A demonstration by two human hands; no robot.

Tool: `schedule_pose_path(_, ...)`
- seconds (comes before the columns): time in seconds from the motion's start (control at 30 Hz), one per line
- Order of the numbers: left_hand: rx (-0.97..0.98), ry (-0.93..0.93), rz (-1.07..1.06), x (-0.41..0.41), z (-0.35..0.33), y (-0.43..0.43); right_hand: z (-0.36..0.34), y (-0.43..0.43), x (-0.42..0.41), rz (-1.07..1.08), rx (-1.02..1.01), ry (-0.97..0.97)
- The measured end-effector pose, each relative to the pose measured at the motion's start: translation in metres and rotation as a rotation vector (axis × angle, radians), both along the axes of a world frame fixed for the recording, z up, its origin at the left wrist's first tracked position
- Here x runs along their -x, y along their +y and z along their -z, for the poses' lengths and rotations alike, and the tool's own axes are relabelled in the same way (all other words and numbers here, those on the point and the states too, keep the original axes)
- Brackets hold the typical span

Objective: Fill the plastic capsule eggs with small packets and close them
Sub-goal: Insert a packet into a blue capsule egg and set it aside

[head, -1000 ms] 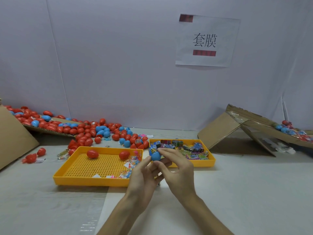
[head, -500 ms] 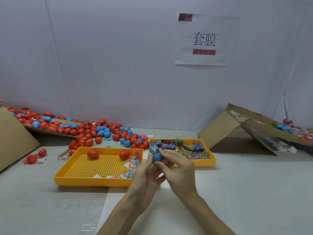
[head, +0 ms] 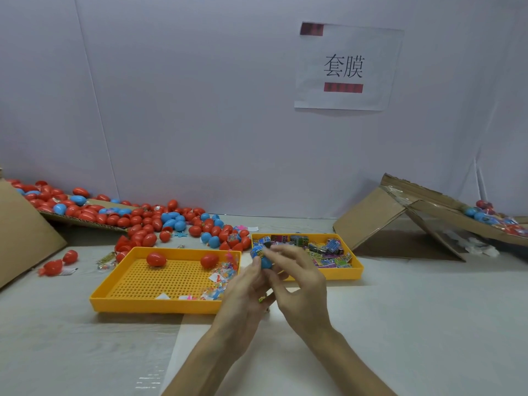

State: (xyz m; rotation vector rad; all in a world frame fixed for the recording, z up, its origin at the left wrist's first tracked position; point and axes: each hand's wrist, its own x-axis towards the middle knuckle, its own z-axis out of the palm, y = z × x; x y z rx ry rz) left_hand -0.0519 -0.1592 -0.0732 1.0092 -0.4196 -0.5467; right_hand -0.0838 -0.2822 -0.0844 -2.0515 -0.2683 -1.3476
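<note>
Blue capsule egg (head: 266, 262) is sitting in the fingertips of the left hand (head: 245, 295), which is gripping it from the side and from below, right beside the right hand (head: 304, 284). A small packet (head: 257, 252) is sticking out of the egg's upper left, so the shell is not yet looking closed; any second half is hidden.

The right hand is hovering just over the egg with its fingers (head: 297, 254) spread and motion-blurred. I cannot tell whether it is pinching the packet, pressing it or touching nothing.

The egg is probably feeling very light: thin, hard, smooth plastic, rounded enough to be slipping out of a loose pinch. I would be taking it round the widest part of the belly and avoiding a squeeze at the open rim, since a flexed rim may be refusing to snap shut. The packet is looking soft and crinkly, likely springing back, so it is calling for a fingertip pushing it down flat.

A packet tray (head: 343, 277) is lying just beyond the right hand. A perforated tray (head: 143, 305) holding two red eggs (head: 156, 259) is lying left of the left hand.
</note>
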Motion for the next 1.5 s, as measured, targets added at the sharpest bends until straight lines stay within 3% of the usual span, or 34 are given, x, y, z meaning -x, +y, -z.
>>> schedule_pose_path(0.27, -0.010, 0.017, -0.060, -0.0020, -0.0023, -0.0002, 0.0007, -0.0030, -0.0020, -0.093, -0.243, 0.075)
schedule_pose_path(0.57, -0.017, 0.011, -0.066, -0.0031, -0.0010, -0.0005, -0.0007, -0.0015, -0.0025, -0.130, -0.206, 0.059)
schedule_pose_path(0.9, -0.007, 0.034, -0.054, -0.0029, -0.0019, -0.0010, -0.0018, -0.0009, -0.0002, -0.216, -0.476, 0.190)
schedule_pose_path(1.2, 0.127, 0.095, -0.107, -0.0048, -0.0007, 0.0017, -0.0045, -0.0021, 0.0018, -0.094, -0.165, 0.110)
schedule_pose_path(1.5, 0.136, 0.116, -0.074, -0.0059, 0.0004, 0.0026, -0.0021, -0.0048, 0.0003, -0.058, -0.189, 0.071)
